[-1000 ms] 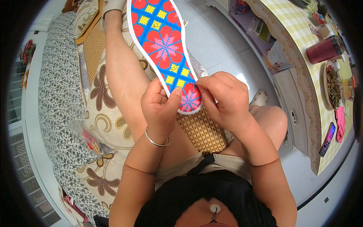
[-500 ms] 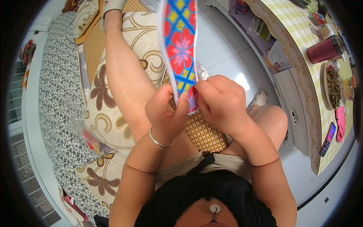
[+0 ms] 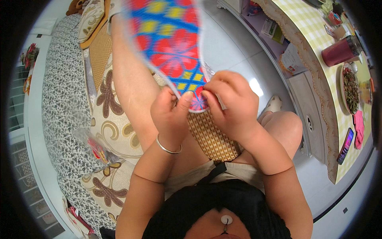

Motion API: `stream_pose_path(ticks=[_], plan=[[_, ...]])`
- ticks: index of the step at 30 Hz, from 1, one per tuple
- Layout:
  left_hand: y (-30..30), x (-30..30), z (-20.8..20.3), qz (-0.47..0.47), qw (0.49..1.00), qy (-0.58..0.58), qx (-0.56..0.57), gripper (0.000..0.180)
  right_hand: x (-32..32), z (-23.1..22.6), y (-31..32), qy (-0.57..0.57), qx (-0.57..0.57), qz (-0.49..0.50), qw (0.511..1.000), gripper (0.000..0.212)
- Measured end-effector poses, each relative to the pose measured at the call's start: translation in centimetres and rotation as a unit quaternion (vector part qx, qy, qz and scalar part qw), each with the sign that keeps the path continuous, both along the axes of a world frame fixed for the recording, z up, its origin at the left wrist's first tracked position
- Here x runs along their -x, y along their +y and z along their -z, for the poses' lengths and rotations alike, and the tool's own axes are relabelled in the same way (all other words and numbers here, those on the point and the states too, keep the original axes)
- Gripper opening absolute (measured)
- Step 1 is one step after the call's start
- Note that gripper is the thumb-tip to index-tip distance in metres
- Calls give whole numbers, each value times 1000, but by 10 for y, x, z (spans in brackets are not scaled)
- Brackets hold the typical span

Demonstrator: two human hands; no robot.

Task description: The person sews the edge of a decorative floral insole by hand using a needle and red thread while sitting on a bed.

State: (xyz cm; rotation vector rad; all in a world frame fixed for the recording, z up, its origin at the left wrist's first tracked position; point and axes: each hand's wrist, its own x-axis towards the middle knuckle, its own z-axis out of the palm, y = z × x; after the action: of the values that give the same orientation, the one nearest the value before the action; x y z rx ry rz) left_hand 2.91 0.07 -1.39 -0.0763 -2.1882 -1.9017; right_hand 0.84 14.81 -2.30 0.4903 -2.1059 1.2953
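An embroidered insole (image 3: 175, 47) with red flowers, blue lattice and yellow blocks, edged in white, stretches away from me above my lap. Its far end is blurred and cut off by the upper edge. My left hand (image 3: 169, 115) pinches the left side of the near rounded end, thumb on top. At the right side of that same end, my right hand (image 3: 232, 105) is closed with thumb and forefinger against the edge. Whether a needle or thread sits in its fingers is too small to tell.
A patterned sofa cushion (image 3: 115, 131) lies under my left leg, with a clear plastic bag (image 3: 95, 149) of coloured items beside it. On the right, a checked tablecloth (image 3: 306, 24) bears a dark red cup (image 3: 338, 51), a plate of food (image 3: 350, 91), a pink cloth (image 3: 358, 129) and a phone (image 3: 345, 146).
The insole's far end has swung left and its patterned face is turned more toward me. Its near end has risen slightly. Both hands keep their places at that end.
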Motion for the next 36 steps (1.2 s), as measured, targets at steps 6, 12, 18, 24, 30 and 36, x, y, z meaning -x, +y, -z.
stream_pose_path(ticks=[6, 12, 18, 24, 30, 36], plan=[[-12, 19, 10, 106, 949, -48, -295, 23, 12, 5, 11, -353, 375, -181, 838, 14], [-11, 16, 11, 142, 942, -82, -294, 24, 10, 14, 6, -503, 565, -358, 547, 11], [-13, 21, 18, 154, 932, -99, -314, 26, 7, 20, -5, -500, 656, -339, 453, 11], [-12, 22, 24, 166, 913, -104, -357, 24, 1, 22, -10, -478, 671, -322, 466, 11], [-8, 17, 28, 167, 939, -43, -296, 17, 6, 27, -3, -443, 673, -378, 456, 12], [-8, 19, 21, 160, 928, -93, -324, 25, 14, 20, 5, -436, 724, -353, 401, 9]])
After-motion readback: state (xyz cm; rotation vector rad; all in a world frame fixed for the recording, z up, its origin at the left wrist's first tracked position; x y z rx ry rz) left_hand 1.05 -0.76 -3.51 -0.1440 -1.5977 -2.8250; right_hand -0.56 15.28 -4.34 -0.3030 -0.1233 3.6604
